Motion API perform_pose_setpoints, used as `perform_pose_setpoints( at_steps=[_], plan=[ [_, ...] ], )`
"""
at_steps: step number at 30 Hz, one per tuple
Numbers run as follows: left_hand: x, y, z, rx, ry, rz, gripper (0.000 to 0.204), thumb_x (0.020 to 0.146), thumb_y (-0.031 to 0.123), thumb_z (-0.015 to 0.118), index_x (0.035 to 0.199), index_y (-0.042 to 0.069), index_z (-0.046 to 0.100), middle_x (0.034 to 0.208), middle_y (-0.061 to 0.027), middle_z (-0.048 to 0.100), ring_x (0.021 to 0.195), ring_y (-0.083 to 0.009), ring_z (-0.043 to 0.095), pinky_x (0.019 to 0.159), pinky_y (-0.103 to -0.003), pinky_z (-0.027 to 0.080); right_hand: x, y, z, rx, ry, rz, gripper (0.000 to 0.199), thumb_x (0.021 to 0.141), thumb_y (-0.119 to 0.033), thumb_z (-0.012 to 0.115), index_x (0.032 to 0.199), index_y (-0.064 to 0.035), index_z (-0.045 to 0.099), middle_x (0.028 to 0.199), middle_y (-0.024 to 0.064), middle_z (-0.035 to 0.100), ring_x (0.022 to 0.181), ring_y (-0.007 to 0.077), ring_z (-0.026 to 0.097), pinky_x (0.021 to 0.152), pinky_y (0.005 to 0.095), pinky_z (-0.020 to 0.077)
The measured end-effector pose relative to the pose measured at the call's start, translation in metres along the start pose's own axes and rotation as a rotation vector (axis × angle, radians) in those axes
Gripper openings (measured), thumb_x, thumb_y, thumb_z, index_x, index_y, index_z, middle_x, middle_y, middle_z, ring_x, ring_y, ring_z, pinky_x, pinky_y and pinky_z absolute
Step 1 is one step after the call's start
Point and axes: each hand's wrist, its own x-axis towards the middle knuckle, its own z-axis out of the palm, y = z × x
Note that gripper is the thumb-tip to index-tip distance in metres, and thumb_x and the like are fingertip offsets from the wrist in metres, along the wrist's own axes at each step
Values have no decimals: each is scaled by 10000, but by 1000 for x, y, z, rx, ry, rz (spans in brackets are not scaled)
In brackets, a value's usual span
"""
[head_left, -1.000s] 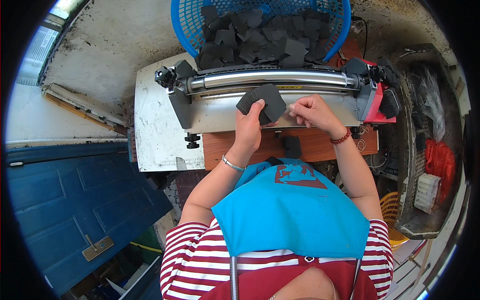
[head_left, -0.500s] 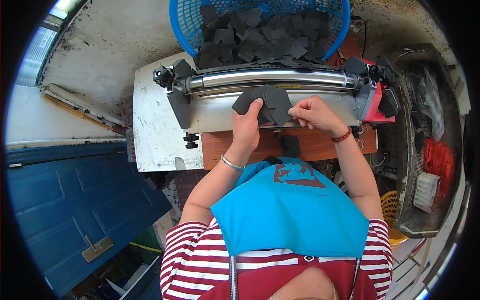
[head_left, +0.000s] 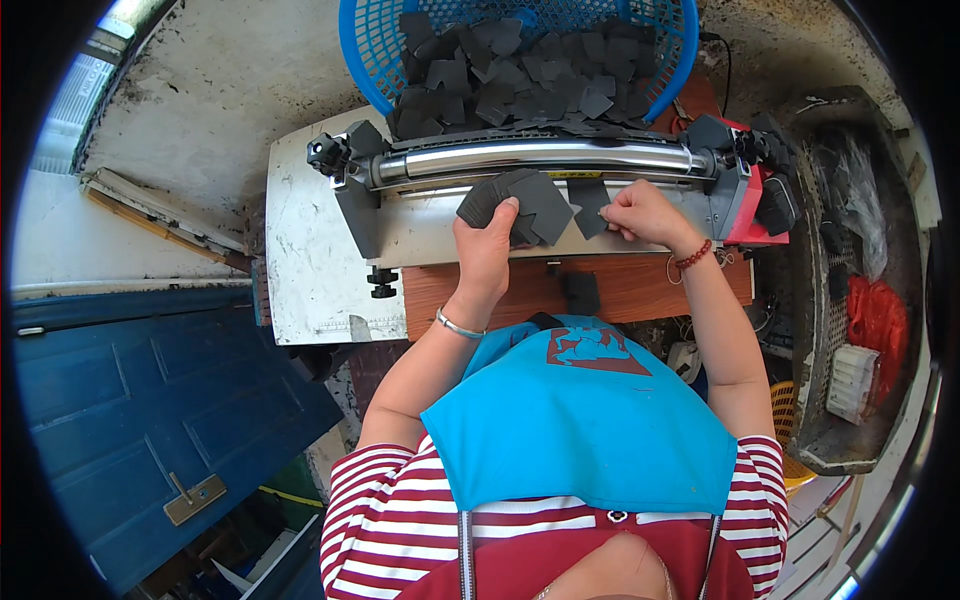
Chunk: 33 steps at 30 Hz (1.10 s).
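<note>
My left hand (head_left: 485,245) grips a fanned stack of thin dark grey pieces (head_left: 525,205), its thumb pressed on top. Just to the right, my right hand (head_left: 648,215) pinches a single dark grey piece (head_left: 587,205) by its right edge. That piece is apart from the stack and lies at the front of a roller machine (head_left: 480,232), below its shiny metal roller (head_left: 550,153). Whether its far edge is under the roller, I cannot tell. My right fingertips partly cover the piece.
Behind the roller stands a blue plastic basket (head_left: 349,50) heaped with similar dark pieces (head_left: 545,75). Black knobs (head_left: 382,282) stick out at the machine's left. One dark piece (head_left: 580,293) is by the brown board's (head_left: 450,300) front edge. A dirty trough (head_left: 880,230) holds red plastic at right.
My right hand has drawn one piece off the stack and moved slightly right with it. My left hand has shifted a little left with the stack.
</note>
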Motion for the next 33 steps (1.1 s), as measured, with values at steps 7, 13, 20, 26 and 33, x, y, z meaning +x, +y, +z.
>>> perform_pose_setpoints(
  at_steps=[7,13,20,26,33],
  plan=[
    [0,-9,5,27,-46,-46,191,897,67,568,1068,8,626,975,-60,658,822,-157,659,625,-309,591,-9,-39,28,282,-19,-93,381,908,-335,639,671,-36,624,521,-14,542,412,32,457,381,185,337],
    [0,1,-1,-11,-15,-104,178,899,78,558,1066,32,600,969,-65,651,836,-173,665,617,-332,594,-10,-25,4,87,-57,77,366,895,-305,641,644,-39,631,511,6,547,386,66,462,379,214,356],
    [-2,1,3,-94,-85,-158,208,922,137,524,1093,27,566,989,-80,640,859,-186,665,647,-356,590,-1,-31,21,83,288,33,460,891,-406,624,684,4,650,499,33,560,409,102,531,409,258,412],
    [-2,1,7,-41,-44,-148,211,925,138,517,1093,20,563,992,-81,639,849,-179,663,655,-346,583,-13,-42,41,193,47,-112,374,907,-358,642,706,-43,624,558,-22,550,423,29,445,389,188,330],
    [-2,4,5,-19,-16,-90,194,922,125,522,1081,25,573,994,-74,639,855,-175,662,659,-343,586,-12,-27,23,305,-45,-61,325,885,-288,650,676,-41,616,532,-11,545,403,37,453,370,188,346]
  ],
)
